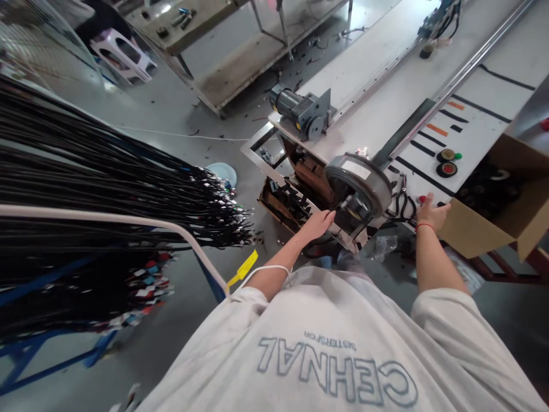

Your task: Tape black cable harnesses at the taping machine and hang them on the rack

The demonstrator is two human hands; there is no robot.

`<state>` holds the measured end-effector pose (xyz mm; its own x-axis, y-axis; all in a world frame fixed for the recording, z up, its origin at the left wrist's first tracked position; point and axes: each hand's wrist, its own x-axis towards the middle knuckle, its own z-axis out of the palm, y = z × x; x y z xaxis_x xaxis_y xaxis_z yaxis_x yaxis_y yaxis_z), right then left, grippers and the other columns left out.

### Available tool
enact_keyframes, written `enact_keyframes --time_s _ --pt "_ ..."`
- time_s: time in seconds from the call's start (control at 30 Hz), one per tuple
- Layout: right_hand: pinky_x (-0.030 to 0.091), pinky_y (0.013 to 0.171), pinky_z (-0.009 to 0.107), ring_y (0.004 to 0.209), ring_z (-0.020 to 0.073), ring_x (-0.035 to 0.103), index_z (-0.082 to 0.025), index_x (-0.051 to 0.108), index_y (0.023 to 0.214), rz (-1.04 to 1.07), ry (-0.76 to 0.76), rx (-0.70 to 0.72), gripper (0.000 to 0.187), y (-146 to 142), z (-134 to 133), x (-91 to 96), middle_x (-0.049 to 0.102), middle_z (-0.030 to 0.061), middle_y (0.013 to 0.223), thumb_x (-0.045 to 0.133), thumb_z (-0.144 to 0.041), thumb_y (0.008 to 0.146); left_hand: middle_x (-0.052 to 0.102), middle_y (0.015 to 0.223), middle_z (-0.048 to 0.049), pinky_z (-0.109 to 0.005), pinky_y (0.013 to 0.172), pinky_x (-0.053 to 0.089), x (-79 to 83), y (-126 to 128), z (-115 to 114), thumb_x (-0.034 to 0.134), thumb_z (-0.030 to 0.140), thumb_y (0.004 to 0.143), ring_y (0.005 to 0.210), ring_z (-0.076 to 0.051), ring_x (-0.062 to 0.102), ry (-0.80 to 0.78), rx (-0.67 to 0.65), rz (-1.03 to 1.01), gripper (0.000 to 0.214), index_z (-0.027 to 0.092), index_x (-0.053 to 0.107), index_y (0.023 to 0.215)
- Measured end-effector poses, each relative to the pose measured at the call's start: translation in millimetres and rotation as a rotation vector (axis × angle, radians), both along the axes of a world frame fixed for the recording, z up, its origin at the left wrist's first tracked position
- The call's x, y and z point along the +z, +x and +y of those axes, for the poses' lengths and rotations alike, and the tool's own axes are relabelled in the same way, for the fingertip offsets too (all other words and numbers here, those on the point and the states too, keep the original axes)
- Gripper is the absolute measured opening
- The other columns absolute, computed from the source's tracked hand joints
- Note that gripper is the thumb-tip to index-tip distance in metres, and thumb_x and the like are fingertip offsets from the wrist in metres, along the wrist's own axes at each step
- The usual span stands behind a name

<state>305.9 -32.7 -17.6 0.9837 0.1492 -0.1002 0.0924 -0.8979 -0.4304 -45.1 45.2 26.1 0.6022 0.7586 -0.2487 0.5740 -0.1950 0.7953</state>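
Grey strip wound into a wide reel (pixel 380 186) stands at the near end of the white bench (pixel 405 91), and the left hand (pixel 319 224) is at the reel's near left side, fingertips drawn together; whether they pinch a strand there cannot be told. The right hand (pixel 431 214) reaches to the bench's near right edge, fingers by a red knob (pixel 422 199); whether they grip or press it cannot be told. If the reel turned suddenly, the left fingertips could be dragged against its rim. The black-handled scissors (pixel 402 195), lying between the reel and the right hand, could be knocked down or nick a finger if that hand swept left. The white cord (pixel 268 266) across the left forearm might snag on the metal frame, and a backward elbow could bump the cardboard box (pixel 480 226) at right.
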Motion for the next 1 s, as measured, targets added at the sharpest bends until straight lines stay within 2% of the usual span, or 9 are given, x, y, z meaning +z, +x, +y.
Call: enact_keyframes --time_s 0.13,0.3,0.5,0.57,0.7,0.77,0.83,0.9,1.0 --pt "0.044 0.099 0.050 0.121 0.0364 0.054 -0.014 0.037 0.142 0.007 0.008 -0.009 0.081 -2 0 3.3 0.055 0.0208 0.133 0.046 -0.070 0.084 0.060 0.066 -0.0020 -0.028 0.072 0.044 0.6 -3 0 0.034 0.036 0.099 0.068 -0.016 0.057 -0.047 0.017 -0.014 0.038 0.018 0.055 0.073" --pt "0.043 0.100 0.051 0.122 0.0381 0.052 -0.009 0.035 0.143 0.022 0.028 0.011 0.089 -1 -1 5.0 0.054 0.0236 0.134 0.058 -0.067 0.079 0.064 0.070 -0.0029 -0.029 0.074 0.046 1.1 -8 -1 0.034 0.036 0.098 0.069 -0.016 0.059 -0.074 0.022 -0.056 0.037 0.018 0.057 0.076" --pt "0.042 0.099 0.053 0.122 0.0385 0.052 -0.007 0.034 0.142 0.011 0.032 0.005 0.077 -1 -1 4.5 0.051 0.0260 0.134 0.033 -0.065 0.092 0.064 0.070 -0.0037 -0.029 0.076 0.046 0.4 0 -4 0.035 0.037 0.097 0.072 -0.017 0.060 -0.043 0.032 -0.034 0.037 0.018 0.057 0.076" --pt "0.042 0.098 0.053 0.122 0.0390 0.052 -0.007 0.033 0.143 0.023 0.028 0.016 0.079 -1 -1 4.3 0.051 0.0266 0.134 0.033 -0.067 0.091 0.064 0.072 -0.0040 -0.029 0.075 0.045 -1.7 -4 -5 0.035 0.038 0.097 0.073 -0.017 0.059 -0.058 0.054 -0.071 0.036 0.017 0.059 0.080" --pt "0.041 0.099 0.051 0.123 0.0391 0.051 -0.007 0.029 0.143 0.038 0.018 0.051 0.084 -2 0 5.7 0.050 0.0278 0.134 0.048 -0.065 0.085 0.056 0.062 0.0009 -0.026 0.064 0.042 -8.2 -33 -16 0.038 0.050 0.094 0.061 -0.014 0.052 -0.185 -0.005 -0.148 0.041 0.017 0.059 0.082" --pt "0.042 0.098 0.049 0.122 0.0386 0.051 -0.008 0.032 0.141 0.042 0.022 0.047 0.082 -4 -1 9.6 0.051 0.0268 0.133 0.050 -0.064 0.084 0.049 0.055 0.0031 -0.025 0.060 0.040 -12.9 -49 -28 0.036 0.057 0.093 0.055 -0.013 0.046 -0.274 -0.028 -0.148 0.047 0.018 0.055 0.076" --pt "0.043 0.096 0.047 0.121 0.0374 0.052 -0.010 0.034 0.140 0.056 0.020 0.043 0.079 -8 -3 15.8 0.052 0.0254 0.132 0.048 -0.065 0.085 0.049 0.056 0.0023 -0.026 0.062 0.041 -18.6 -60 -42 0.033 0.062 0.092 0.058 -0.013 0.047 -0.303 -0.030 -0.165 0.052 0.018 0.051 0.071" --pt "0.043 0.096 0.044 0.122 0.0357 0.052 -0.012 0.032 0.141 0.090 0.005 0.057 0.076 -12 -6 22.0 0.051 0.0249 0.134 0.044 -0.065 0.087 0.048 0.057 0.0022 -0.026 0.061 0.041 -24.2 -63 -51 0.033 0.069 0.088 0.058 -0.013 0.045 -0.284 0.063 -0.176 0.056 0.019 0.048 0.068" --pt "0.042 0.096 0.042 0.122 0.0336 0.052 -0.012 0.029 0.143 0.145 0.012 0.068 0.076 -14 -8 25.8 0.049 0.0241 0.136 0.042 -0.064 0.089 0.043 0.055 0.0034 -0.026 0.055 0.040 -27.1 -55 -51 0.033 0.081 0.080 0.054 -0.012 0.041 -0.332 0.158 -0.225 0.064 0.020 0.046 0.067"
